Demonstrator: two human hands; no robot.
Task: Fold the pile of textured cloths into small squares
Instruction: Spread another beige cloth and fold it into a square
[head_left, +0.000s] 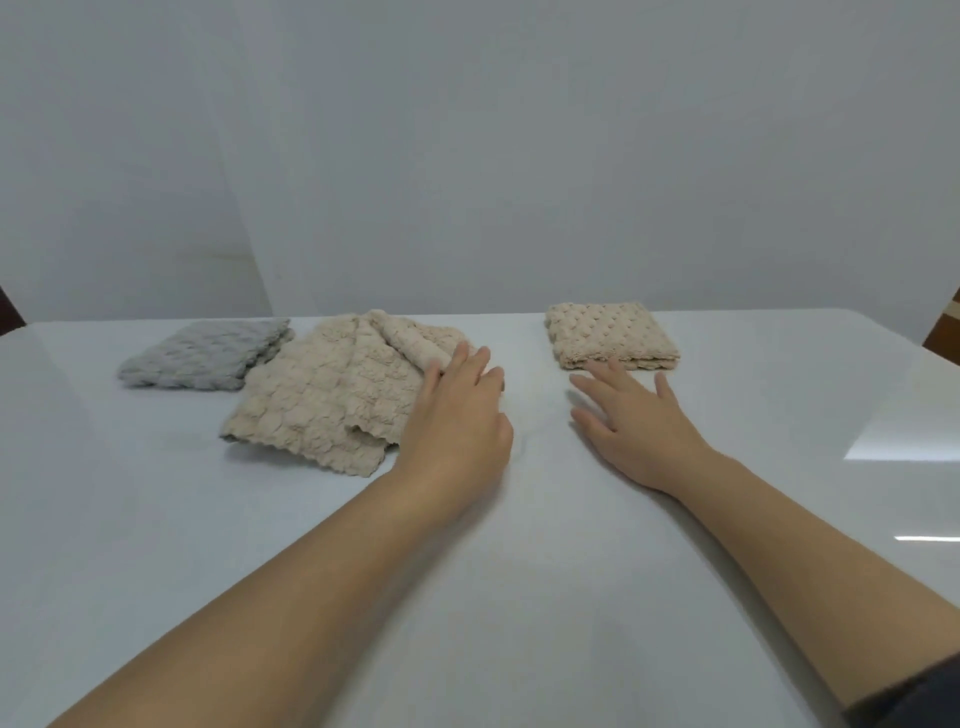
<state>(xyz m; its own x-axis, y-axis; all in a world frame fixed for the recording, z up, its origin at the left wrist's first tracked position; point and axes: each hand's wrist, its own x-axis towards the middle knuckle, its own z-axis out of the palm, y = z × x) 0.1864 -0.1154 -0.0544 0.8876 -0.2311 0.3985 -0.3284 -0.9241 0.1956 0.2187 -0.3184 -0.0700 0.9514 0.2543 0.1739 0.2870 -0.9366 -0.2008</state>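
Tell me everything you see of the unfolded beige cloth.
The unfolded beige cloth is bubble-textured fabric with scalloped edges, lying spread on the white table, its far right corner flopped over in a loose roll. The grey cloth seems to touch its far left side; the left hand touches its right edge.

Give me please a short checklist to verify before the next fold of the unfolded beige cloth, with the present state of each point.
1. Contact of left hand with loose cloth: ok, its fingers touch the right edge.
2. Free right hand: ok, fingers spread, holding nothing.
3. Flatness of loose cloth: not ok, a flap is rolled over at the far right and the near edge is doubled.
4. Distance to folded square: ok, bare table lies between them.
5. Separation from grey cloth: cannot tell, their edges meet in this view.
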